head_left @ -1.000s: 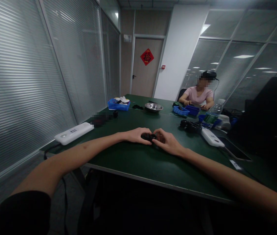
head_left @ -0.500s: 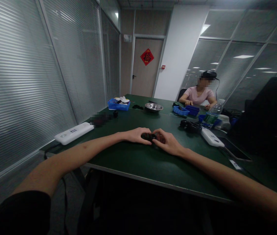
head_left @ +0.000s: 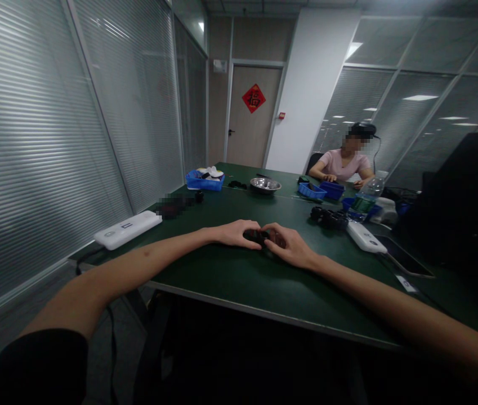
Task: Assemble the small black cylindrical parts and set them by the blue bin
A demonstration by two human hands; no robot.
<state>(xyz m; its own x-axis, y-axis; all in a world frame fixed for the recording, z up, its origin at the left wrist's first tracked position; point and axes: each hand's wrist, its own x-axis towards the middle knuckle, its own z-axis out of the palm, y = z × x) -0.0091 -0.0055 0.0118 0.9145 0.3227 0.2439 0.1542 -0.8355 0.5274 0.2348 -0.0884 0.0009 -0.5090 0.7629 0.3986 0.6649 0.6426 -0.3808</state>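
Both my hands meet over the green table (head_left: pixel 230 270), near its middle. My left hand (head_left: pixel 237 233) curls its thumb and fingers around a small dark object (head_left: pixel 256 237), which is too dark to name. From the other side my right hand (head_left: pixel 289 244) pinches the right end of the same object between thumb and fingers. Its lower fingers are bent and partly hidden. The object's underside cannot be seen.
A steel bowl (head_left: pixel 265 185) stands further back, with a blue basket (head_left: pixel 205 181) left of it. To the right are blue trays (head_left: pixel 311 190), a black cable bundle (head_left: pixel 327 216), a bottle (head_left: pixel 365 199), and a phone (head_left: pixel 405 256). White power banks (head_left: pixel 129 229) flank my arms. A person (head_left: pixel 344 163) sits opposite.
My hands stay in nearly the same place around the dark object, with only a slight shift of the right fingers. The person opposite has moved a hand slightly.
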